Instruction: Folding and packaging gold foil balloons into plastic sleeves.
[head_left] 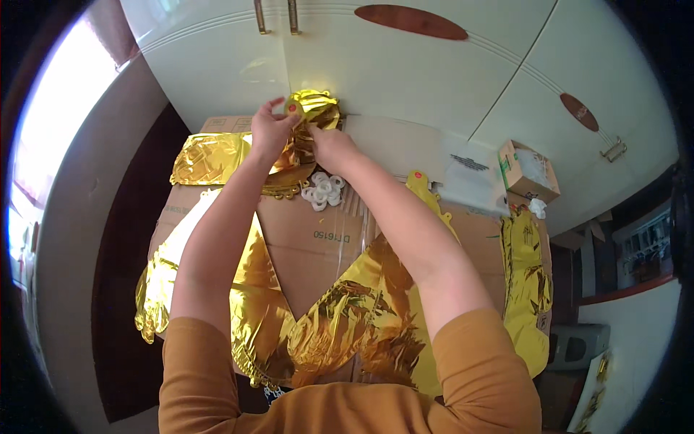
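Observation:
At the far side of the cardboard, both arms reach out to an uninflated gold foil balloon [318,105]. My left hand [271,132] pinches its rounded tab, which carries a red dot, between thumb and fingers. Close beside it, my right hand [332,147] is closed on the lower edge of the same foil; its fingertips are partly hidden. More folded gold foil [210,158] lies under and left of my hands. Just nearer than the right hand sits a cluster of white rings [323,191], perhaps small ribbon rolls.
A large flat gold foil balloon [340,325] spreads across the near cardboard [303,246]. Another gold foil piece [524,289] lies along the right edge. Clear plastic bags [466,177] and a small open carton [517,173] stand at the back right, before white cabinet doors [426,72].

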Available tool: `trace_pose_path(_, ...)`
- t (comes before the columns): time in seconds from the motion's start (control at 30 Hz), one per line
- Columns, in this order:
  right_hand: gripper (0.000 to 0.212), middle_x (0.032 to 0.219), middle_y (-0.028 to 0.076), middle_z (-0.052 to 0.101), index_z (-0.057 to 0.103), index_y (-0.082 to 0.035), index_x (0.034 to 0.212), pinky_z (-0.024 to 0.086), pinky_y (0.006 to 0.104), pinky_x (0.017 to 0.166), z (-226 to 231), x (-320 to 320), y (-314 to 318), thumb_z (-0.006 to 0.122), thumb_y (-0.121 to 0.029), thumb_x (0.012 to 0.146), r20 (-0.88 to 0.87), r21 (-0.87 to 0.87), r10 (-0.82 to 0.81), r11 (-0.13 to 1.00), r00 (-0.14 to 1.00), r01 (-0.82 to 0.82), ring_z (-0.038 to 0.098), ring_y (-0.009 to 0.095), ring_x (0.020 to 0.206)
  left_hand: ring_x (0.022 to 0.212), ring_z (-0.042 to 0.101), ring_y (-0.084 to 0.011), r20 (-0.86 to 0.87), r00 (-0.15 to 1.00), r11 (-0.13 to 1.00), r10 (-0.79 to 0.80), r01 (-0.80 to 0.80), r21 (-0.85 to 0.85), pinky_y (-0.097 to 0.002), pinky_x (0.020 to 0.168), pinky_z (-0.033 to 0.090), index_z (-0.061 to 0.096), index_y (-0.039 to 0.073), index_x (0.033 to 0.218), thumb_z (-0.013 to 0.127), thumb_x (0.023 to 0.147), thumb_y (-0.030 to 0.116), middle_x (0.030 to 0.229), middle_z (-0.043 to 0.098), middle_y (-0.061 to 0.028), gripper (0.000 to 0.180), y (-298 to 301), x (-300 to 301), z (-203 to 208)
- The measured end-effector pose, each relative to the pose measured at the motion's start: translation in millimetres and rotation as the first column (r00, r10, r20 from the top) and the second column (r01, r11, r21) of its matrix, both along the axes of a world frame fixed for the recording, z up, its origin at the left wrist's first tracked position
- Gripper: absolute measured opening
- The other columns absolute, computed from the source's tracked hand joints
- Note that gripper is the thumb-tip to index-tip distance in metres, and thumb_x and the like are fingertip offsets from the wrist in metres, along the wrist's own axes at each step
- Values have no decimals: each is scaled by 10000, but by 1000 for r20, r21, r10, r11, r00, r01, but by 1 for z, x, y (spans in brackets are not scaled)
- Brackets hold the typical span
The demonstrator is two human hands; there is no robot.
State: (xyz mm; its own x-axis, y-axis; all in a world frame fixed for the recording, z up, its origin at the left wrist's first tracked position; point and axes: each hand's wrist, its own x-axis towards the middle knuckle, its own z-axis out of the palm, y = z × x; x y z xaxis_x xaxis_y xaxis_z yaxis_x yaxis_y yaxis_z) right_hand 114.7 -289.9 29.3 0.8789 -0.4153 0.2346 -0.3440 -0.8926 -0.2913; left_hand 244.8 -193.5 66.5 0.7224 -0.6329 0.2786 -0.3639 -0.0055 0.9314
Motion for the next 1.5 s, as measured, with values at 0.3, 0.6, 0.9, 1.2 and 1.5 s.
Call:
trace_pose_path(0.3, 404, 1224, 217, 706, 734, -14, 1158, 565, 428, 941, 8, 46, -20, 685, -222, 816, -366, 144, 75, 989, 928, -23, 704, 358, 1082, 781, 664, -119, -227, 973, 925, -31, -58, -375, -289, 691, 536, 730, -18, 1076, 814, 887, 208, 946, 736, -51, 306, 62, 133, 95)
trace_pose_path(0.6, 307, 869, 174, 711, 647, -46, 988, 537, 424, 655, 11, 63, -25, 713, -165, 713, -324, 318, 179, 945, 929, -71, 688, 316, 773, 1128, 657, -239, 282, 875, 863, 394, -247, -440, -359, 958, 542, 566, 7, 1392, 786, 901, 325, 1258, 662, -124, 625, 299, 246, 337)
trace_pose_path(0.9, 653, 1237, 183, 630, 549, -56, 1353, 508, 444, 981, 153, -69, 82, 790, -341, 816, 685, -100, 125, 992, 717, -77, 632, 367, 1112, 946, 703, -152, 421, 907, 995, -28, -14, 96, -279, 862, 587, 699, -21, 1139, 769, 913, 92, 1028, 730, -88, 262, 230, -47, 304)
trace_pose_path(1.2, 353, 916, 140, 643, 612, 21, 1019, 485, 377, 790, 336, -237, 179, 783, -148, 762, 142, -157, 482, 874, 865, -461, 585, 261, 855, 993, 687, -136, 393, 557, 623, -732, 780, 56, -295, 915, 564, 663, -47, 1192, 671, 984, 53, 1068, 736, -114, 231, 197, -190, 267)
trace_pose_path(1.5, 210, 1044, 19, 755, 724, 4, 1153, 531, 237, 884, 308, -355, 132, 714, -33, 947, 352, 253, 173, 929, 920, -271, 687, 103, 965, 1261, 597, -245, 398, 617, 701, -679, 706, 103, -376, 1100, 458, 500, 39, 1457, 885, 761, 291, 1394, 612, -150, 835, 201, -198, 133)
